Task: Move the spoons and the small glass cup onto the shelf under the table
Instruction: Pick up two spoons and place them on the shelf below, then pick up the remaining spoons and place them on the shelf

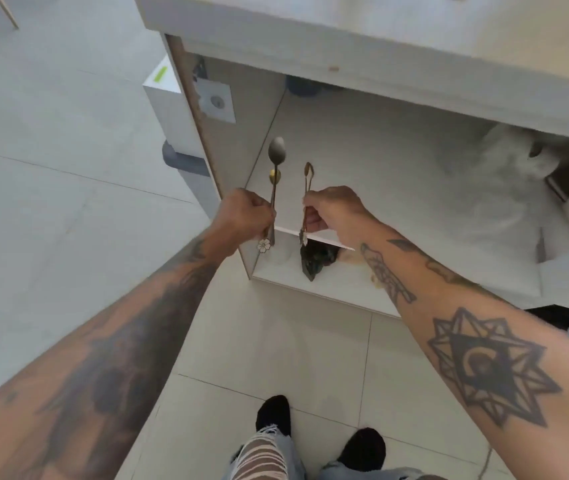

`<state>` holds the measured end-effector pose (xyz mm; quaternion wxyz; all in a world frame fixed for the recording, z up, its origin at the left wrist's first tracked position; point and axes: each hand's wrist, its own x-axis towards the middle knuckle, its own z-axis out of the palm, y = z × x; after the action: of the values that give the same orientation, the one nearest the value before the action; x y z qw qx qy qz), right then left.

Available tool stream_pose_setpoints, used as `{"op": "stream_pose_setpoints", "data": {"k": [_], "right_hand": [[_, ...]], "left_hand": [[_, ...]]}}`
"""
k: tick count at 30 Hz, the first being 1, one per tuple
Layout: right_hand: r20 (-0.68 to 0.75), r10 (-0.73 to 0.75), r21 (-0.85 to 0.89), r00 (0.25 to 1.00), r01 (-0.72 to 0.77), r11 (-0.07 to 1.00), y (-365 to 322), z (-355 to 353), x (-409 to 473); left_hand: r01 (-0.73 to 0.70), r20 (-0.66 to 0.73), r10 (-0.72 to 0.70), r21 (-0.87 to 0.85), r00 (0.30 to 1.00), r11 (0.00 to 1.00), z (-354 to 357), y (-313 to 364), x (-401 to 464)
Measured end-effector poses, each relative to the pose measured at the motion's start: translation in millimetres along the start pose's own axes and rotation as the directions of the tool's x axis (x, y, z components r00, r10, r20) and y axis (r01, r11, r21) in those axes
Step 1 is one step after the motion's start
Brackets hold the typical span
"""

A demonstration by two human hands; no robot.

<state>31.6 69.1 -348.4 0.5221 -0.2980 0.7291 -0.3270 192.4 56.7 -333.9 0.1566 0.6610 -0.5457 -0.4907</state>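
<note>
Feet [317,434] in dark socks stand on pale floor tiles [68,202] at the bottom of the view, with torn light jeans [265,455] above them. Two tattooed forearms reach forward and down from either side toward an open white unit beneath the table [345,39]. Left hand [245,216] is closed in a fist around spoon handles: a silver spoon [276,150] points bowl-up and away, a smaller gold spoon [273,174] peeks out just behind its stem, and a white flower charm [264,245] on a handle end hangs below the fist. Right hand [331,213], just beside the left but not touching it, pinches a slim gold piece [308,178] between thumb and fingertips; it looks like two thin spoons or a small pair of tongs held together, and I cannot tell which. Both hands hover over the front edge of the shelf [362,157], with the cutlery held above its white surface and not resting on it. Below that edge, on the lower board [338,289], lies a dark crumpled thing [317,259]. Further back on the shelf, to the right, sits a heap of white fluffy material [505,188]. A small glass cup cannot be made out. Beyond the unit's left wall stands a white box with a green mark [162,88].
</note>
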Motion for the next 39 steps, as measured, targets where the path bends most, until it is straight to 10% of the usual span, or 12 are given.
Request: {"op": "stream_pose_setpoints", "data": {"k": [24,32,39], "right_hand": [[-0.306,-0.149,-0.315,0.94,0.047,0.948,6.7,24.1,99.3],[-0.203,-0.115,-0.394,0.972,0.027,0.919,0.6,-9.1,41.1],[0.179,-0.105,-0.601,0.978,0.194,0.775,-83.0,-60.5,-126.9]], "left_hand": [[-0.009,-0.27,0.14,0.436,0.953,0.9,36.1,-3.1,104.5],[-0.005,-0.205,0.18,0.646,0.962,0.763,33.3,15.1,55.7],[-0.041,0.13,0.007,0.256,0.991,0.966,-28.6,92.6,-89.3]]}}
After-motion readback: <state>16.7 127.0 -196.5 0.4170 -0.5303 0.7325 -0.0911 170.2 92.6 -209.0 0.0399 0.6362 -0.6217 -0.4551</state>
